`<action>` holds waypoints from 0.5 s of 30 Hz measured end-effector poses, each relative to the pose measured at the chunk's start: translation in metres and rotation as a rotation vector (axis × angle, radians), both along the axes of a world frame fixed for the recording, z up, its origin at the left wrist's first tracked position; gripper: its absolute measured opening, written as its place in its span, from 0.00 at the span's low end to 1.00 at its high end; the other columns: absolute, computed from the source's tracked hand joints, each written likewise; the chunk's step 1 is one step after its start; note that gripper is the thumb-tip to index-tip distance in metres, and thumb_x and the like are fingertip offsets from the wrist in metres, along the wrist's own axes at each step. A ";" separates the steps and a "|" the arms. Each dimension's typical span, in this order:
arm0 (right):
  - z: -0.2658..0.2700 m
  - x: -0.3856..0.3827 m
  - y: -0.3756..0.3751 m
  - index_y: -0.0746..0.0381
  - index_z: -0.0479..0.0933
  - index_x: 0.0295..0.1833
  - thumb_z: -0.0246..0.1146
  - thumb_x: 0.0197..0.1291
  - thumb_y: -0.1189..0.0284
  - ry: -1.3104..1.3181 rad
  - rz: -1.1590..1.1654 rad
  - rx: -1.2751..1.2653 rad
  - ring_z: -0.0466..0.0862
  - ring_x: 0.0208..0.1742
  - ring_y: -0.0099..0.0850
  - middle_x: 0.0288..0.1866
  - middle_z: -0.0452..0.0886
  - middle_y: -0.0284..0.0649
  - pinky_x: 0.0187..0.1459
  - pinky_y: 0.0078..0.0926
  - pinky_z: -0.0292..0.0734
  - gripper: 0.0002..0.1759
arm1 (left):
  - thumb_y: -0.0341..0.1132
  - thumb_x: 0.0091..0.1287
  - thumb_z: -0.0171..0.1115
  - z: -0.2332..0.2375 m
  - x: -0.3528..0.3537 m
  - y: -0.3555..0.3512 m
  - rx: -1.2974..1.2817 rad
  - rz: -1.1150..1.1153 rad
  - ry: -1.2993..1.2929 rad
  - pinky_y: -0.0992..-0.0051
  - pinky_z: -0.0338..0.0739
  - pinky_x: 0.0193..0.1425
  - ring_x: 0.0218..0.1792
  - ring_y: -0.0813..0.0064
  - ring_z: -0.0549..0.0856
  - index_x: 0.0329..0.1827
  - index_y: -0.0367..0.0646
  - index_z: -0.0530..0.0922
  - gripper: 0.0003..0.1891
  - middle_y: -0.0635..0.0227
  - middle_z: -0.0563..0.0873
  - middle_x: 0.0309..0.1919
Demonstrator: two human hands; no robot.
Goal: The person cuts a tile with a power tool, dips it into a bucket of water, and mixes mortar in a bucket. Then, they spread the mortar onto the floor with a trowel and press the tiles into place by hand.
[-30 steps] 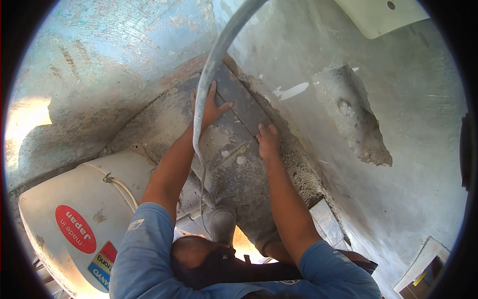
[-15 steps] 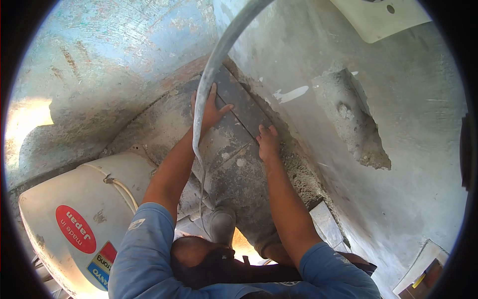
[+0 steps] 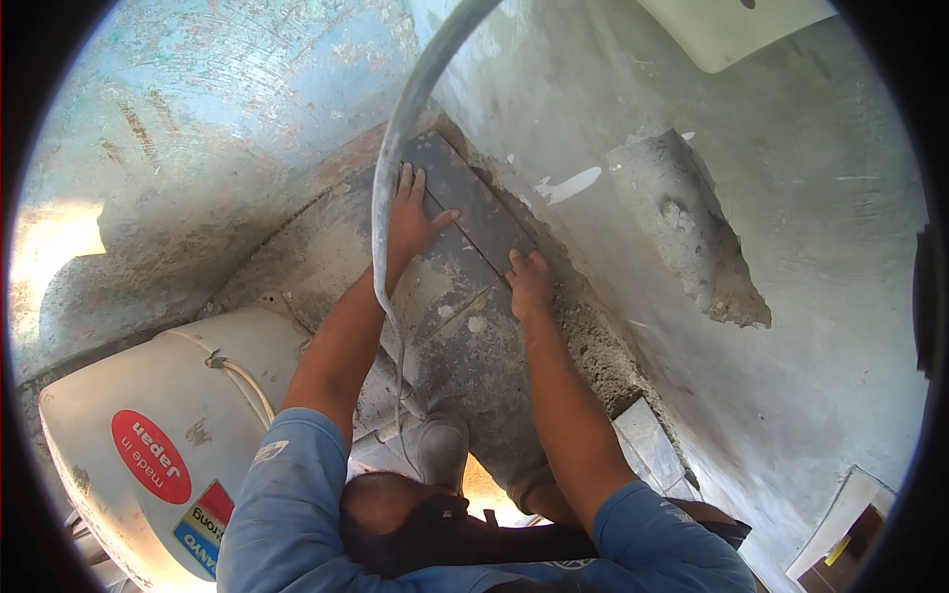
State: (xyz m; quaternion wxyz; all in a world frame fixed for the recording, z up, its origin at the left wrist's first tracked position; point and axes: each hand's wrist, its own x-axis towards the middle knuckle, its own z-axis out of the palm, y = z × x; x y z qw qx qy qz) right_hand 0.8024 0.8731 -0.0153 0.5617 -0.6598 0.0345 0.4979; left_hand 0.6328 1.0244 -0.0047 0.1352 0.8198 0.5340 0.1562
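A long dark grey tile lies along the foot of the right wall, with a narrow gap on its left side. My left hand rests flat, fingers spread, on the dusty floor slab beside this gap, its thumb reaching to the tile's edge. At the tile's near end, my right hand has its fingers bent round the corner, gripping it.
A grey hose hangs in front of my left forearm. At the left stands a white tank with a cable. Rough mortar runs along the right wall, which has a broken hollow. A pipe stands near my knees.
My left hand has shifted slightly, its fingers now closer together. The view has moved a little, and the hose appears further left. My right hand stays at the tile's near end.
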 end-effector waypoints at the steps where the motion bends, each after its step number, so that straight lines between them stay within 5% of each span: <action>1: 0.000 0.000 -0.001 0.65 0.66 0.66 0.66 0.64 0.71 0.008 -0.007 0.001 0.76 0.55 0.32 0.59 0.75 0.41 0.54 0.35 0.74 0.28 | 0.65 0.54 0.66 -0.001 0.000 0.000 0.001 -0.003 -0.001 0.50 0.49 0.76 0.75 0.50 0.58 0.72 0.39 0.65 0.49 0.51 0.63 0.74; 15: 0.000 0.005 -0.003 0.67 0.62 0.67 0.67 0.63 0.70 0.057 0.070 0.056 0.75 0.57 0.32 0.59 0.74 0.41 0.57 0.36 0.71 0.31 | 0.65 0.54 0.67 -0.001 -0.001 0.000 0.056 -0.011 0.026 0.50 0.50 0.75 0.75 0.50 0.58 0.73 0.39 0.64 0.50 0.51 0.62 0.74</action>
